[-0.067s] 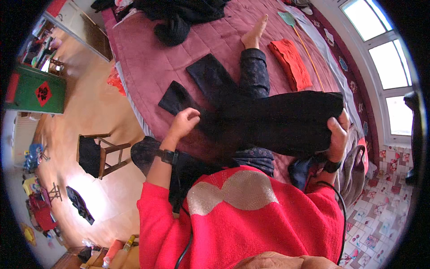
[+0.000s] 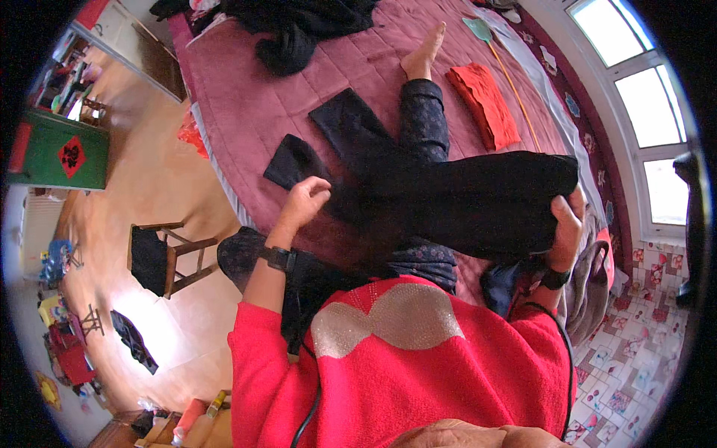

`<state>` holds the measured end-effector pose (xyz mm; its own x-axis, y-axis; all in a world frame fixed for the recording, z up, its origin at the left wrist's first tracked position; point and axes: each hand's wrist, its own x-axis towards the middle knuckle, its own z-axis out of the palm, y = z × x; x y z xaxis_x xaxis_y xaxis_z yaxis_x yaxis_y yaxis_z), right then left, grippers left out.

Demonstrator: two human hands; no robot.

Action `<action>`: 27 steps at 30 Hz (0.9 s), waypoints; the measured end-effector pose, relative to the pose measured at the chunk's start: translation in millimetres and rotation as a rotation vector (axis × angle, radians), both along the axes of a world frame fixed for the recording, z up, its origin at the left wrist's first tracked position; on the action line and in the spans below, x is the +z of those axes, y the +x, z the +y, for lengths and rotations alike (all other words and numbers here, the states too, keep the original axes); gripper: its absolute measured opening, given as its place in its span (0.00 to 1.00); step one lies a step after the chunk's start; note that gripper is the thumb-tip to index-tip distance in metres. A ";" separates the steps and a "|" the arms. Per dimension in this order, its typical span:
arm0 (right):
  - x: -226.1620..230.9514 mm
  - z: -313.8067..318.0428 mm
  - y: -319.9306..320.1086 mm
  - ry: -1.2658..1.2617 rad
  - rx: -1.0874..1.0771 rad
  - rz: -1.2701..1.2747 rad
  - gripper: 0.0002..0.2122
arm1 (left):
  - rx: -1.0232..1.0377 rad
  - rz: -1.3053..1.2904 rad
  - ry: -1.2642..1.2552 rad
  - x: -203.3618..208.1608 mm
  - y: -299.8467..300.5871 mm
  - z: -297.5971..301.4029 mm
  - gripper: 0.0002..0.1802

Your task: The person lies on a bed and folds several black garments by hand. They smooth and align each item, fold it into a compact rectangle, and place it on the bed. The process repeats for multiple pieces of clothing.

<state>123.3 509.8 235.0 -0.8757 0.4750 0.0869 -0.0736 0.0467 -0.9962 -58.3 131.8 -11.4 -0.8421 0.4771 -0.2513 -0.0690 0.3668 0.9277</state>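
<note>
A pair of black trousers (image 2: 478, 201) lies stretched across my lap and the bed, its two legs pointing up and left. At the wide waist end, on the right, my right hand (image 2: 567, 228) grips the cloth with the thumb on top and the fingers partly hidden behind. My left hand (image 2: 305, 203) is at the lower edge of the nearer trouser leg, its fingers curled together in a pinch against the dark cloth.
My bent leg (image 2: 424, 119) rests on the pink quilted bed (image 2: 246, 97). Beyond it lie folded orange cloth (image 2: 484, 104) and a green fly swatter (image 2: 478, 30). Black clothing (image 2: 299, 37) is heaped at the far side. A wooden stool (image 2: 172, 261) stands on the floor at left.
My right hand and the waist end of the trousers have shifted slightly to the right. My left hand has moved a little to the left.
</note>
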 end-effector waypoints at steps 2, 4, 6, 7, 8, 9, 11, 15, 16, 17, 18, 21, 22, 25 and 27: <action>-2.9 18.7 10.4 0.024 -0.044 -0.011 0.20 | 0.045 0.021 0.087 -7.5 -9.8 5.6 0.10; -4.4 33.0 18.9 0.022 -0.083 0.004 0.20 | 0.071 0.025 0.103 -13.4 -17.5 13.4 0.09; -4.6 42.9 26.0 -0.002 -0.124 0.048 0.21 | 0.077 -0.015 0.016 -17.4 -25.0 24.7 0.09; -4.8 45.7 30.0 -0.021 -0.244 0.042 0.21 | 0.082 -0.011 0.025 -18.8 -27.9 32.5 0.09; -4.6 49.3 32.6 0.007 -0.258 0.071 0.21 | 0.078 0.070 0.057 -19.4 -29.4 40.1 0.10; -4.1 52.7 35.4 0.030 -0.318 0.078 0.20 | 0.082 0.101 0.033 -19.6 -30.7 48.4 0.10; -4.8 60.2 40.8 0.028 -0.370 0.119 0.21 | 0.087 0.147 -0.056 -18.3 -33.8 64.3 0.14; -10.9 78.4 54.9 -0.016 -0.393 0.107 0.21 | 0.053 0.271 -0.123 -16.9 -34.7 94.8 0.24; -13.2 83.3 58.5 -0.009 -0.393 0.096 0.21 | 0.024 0.360 -0.118 -17.2 -35.5 101.1 0.25; -15.7 88.1 62.0 -0.007 -0.394 0.088 0.21 | -0.008 0.418 -0.132 -18.1 -37.6 107.6 0.26; -18.3 92.9 65.4 0.094 -0.412 0.063 0.22 | -0.047 0.408 -0.187 -19.3 -39.7 113.9 0.28; -25.4 103.8 76.3 0.158 -0.413 0.073 0.22 | -0.090 0.512 -0.183 -24.7 -39.8 131.0 0.29; -26.4 106.9 80.7 0.027 -0.380 0.128 0.22 | -0.119 0.487 -0.259 -26.3 -38.9 135.3 0.29; -30.6 117.5 89.0 -0.054 -0.498 0.160 0.20 | -0.153 0.528 -0.235 -29.7 -35.9 139.4 0.28; -31.7 124.4 92.0 -0.011 -0.578 0.133 0.19 | -0.212 0.435 -0.321 -31.0 -31.1 136.7 0.23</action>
<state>215.3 634.2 203.3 -0.4564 0.8734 0.1700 -0.1633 0.1056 -0.9809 -89.4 268.5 -42.4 -0.7948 0.6036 -0.0632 0.3995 0.5988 0.6942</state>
